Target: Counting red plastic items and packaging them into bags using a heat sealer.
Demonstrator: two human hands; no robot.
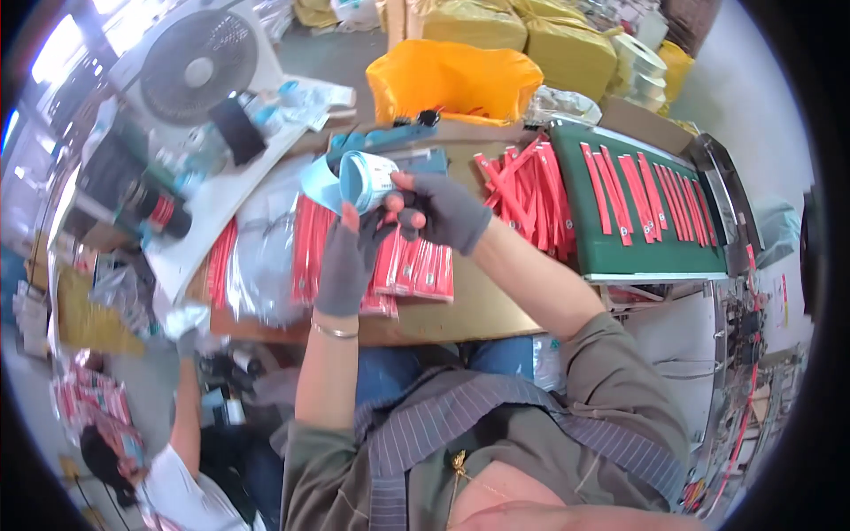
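Note:
A roll of pale blue and white labels (366, 183), with a loose strip curling off its left side, is held above the table. My left hand (345, 265), in a grey glove with bare fingertips, grips the roll's lower side from below. From the right, my right hand (452, 212), gloved the same way, pinches the roll's right edge; the fingertips of both hands nearly meet there. Whether a single label is between them is too small to tell. Below the hands lie rows of flat red packets (416, 270) in clear wrap.
A loose heap of red strips (531, 190) lies right of my hands, beside a green conveyor belt (655, 203) carrying more strips. Behind the roll are a blue tape dispenser (381, 139) and an orange bag (452, 80). A fan (199, 71) stands far left; a co-worker (177, 478) is at lower left.

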